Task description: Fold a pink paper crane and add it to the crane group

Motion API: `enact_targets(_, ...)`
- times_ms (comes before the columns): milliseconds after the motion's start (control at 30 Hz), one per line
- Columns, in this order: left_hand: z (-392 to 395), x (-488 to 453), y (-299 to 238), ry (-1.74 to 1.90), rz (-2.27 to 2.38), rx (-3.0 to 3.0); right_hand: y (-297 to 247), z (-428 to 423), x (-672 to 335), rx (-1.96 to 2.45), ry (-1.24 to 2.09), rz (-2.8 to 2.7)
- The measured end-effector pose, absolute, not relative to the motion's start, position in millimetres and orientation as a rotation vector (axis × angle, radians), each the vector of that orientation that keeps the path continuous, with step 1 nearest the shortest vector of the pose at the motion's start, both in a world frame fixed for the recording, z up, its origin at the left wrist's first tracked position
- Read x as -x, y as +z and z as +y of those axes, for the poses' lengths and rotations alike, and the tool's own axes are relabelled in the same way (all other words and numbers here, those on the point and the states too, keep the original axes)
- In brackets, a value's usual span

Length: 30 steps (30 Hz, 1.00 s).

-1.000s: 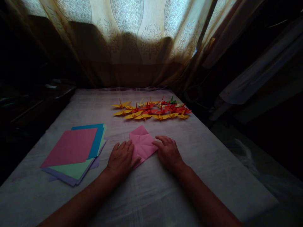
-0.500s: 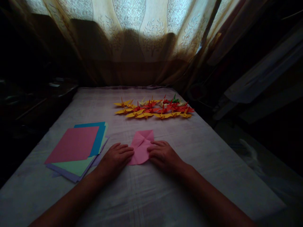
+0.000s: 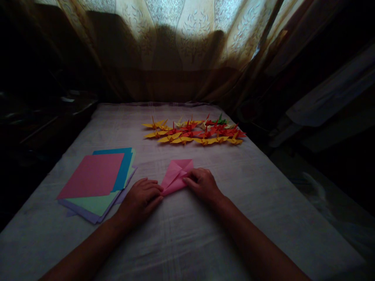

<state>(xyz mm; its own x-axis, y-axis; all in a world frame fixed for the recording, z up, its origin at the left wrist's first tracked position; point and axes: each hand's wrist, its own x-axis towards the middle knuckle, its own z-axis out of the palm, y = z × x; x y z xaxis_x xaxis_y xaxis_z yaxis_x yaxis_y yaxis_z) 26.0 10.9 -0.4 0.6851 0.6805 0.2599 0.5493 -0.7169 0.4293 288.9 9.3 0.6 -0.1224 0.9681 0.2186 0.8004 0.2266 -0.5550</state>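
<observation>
A partly folded pink origami paper [image 3: 173, 176] lies on the cloth between my hands, its near edge turned up in a fold. My left hand [image 3: 142, 200] pinches the paper's near left corner between thumb and fingers. At the right edge, my right hand [image 3: 202, 184] has its thumb and fingers closed on the paper, hiding that corner. Left of my left hand is a stack of square paper sheets, with a pink sheet [image 3: 92, 175] on top and a blue sheet [image 3: 125, 171], pale green and lilac ones below.
Several folded paper cranes [image 3: 187, 132] in yellow, red, cream and green stand in rows toward the far end. A pale checked cloth [image 3: 175, 242] covers the table. Patterned curtains [image 3: 193, 35] hang behind it. Dark furniture [image 3: 58, 113] stands at the left.
The near edge of the pink paper has been folded up and away from me. My right hand has gone from flatter fingers to a pinch, and the view has shifted slightly.
</observation>
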Motion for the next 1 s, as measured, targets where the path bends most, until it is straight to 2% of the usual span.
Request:
enact_targets(733,6,-37,5,0.661,1.053,-2.504,-14,9,-279,1.691,0.185,-1.887)
enact_targets(1000,7,-35,-10,0.649,1.025,-2.673,-11,9,-276,1.752,0.1,-1.883)
